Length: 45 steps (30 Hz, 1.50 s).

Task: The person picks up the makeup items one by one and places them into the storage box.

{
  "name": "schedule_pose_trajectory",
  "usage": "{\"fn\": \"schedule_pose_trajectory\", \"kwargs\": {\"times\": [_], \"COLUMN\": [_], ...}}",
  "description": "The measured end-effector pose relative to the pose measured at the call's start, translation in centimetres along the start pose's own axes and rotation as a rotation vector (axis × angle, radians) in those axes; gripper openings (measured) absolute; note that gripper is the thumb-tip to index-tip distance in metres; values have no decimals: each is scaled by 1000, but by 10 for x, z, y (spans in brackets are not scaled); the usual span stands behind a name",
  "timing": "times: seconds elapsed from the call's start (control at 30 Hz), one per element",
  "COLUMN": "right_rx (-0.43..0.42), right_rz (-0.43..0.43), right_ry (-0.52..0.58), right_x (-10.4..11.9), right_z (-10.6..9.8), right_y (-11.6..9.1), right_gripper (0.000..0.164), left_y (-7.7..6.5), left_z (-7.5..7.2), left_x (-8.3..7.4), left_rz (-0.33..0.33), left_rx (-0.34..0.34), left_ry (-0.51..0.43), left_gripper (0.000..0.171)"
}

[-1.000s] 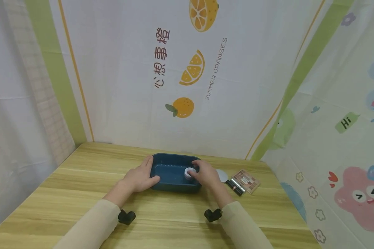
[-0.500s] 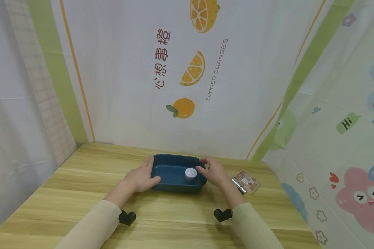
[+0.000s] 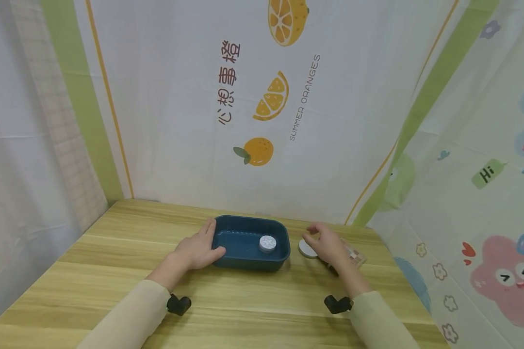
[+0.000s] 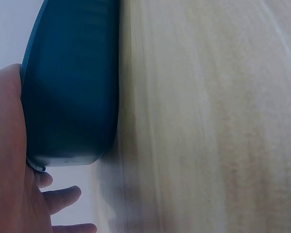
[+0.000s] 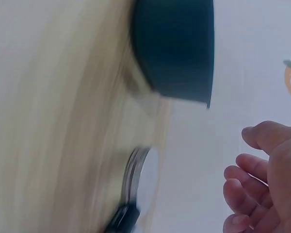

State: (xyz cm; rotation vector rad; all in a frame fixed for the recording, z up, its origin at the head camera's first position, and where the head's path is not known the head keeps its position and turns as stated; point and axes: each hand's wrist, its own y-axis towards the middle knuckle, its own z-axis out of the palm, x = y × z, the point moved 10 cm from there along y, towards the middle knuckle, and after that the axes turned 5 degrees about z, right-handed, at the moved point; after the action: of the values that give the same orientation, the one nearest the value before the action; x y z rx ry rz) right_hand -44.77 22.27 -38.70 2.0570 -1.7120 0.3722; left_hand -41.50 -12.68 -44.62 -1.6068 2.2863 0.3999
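My left hand [image 3: 195,249] rests against the left end of a dark blue rectangular bin [image 3: 244,264], its fingers outside the rim and thumb by the front edge. Inside the bin, toward its right end, lies a small round white container [image 3: 268,243] with a star-like pattern on top. My right hand [image 3: 329,245] hovers to the right of the bin with loosely bent fingers and nothing in them. Just below it on the table is a flat round white case [image 3: 306,249]; the right wrist view shows this case [image 5: 146,179] apart from the fingers.
An eyeshadow palette [image 3: 354,254] lies under and beyond my right hand, partly hidden. A black tube [image 5: 123,218] touches the round case in the right wrist view. The wooden table [image 3: 244,310] ends against a white curtain [image 3: 179,160] at the back.
My right hand has let go of the round white container inside the bin and moved right, out over the round white case. The left hand has stayed on the bin.
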Motion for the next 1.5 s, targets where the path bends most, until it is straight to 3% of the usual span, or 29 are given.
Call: {"fn": "schedule_pose_trajectory", "kwargs": {"times": [0.37, 0.6, 0.83, 1.2, 1.5], "right_rx": [18, 13, 51, 83, 90], "right_rz": [113, 105, 168, 173, 70], "right_ry": [-67, -149, -224, -262, -262], "right_x": [-55, -71, -91, -98, -83], "right_z": [-10, -12, -15, -15, -5], "right_y": [-17, -28, -32, -37, -37], "right_gripper": [36, 21, 20, 15, 13], "left_y": [4, 5, 4, 3, 4], "left_z": [5, 6, 6, 5, 6], "left_x": [6, 8, 7, 6, 8], "left_rz": [-7, -4, -11, -1, -5], "left_rx": [8, 4, 9, -6, -6], "left_ry": [-19, -17, -28, -40, -35], "left_gripper": [102, 102, 103, 102, 102]}}
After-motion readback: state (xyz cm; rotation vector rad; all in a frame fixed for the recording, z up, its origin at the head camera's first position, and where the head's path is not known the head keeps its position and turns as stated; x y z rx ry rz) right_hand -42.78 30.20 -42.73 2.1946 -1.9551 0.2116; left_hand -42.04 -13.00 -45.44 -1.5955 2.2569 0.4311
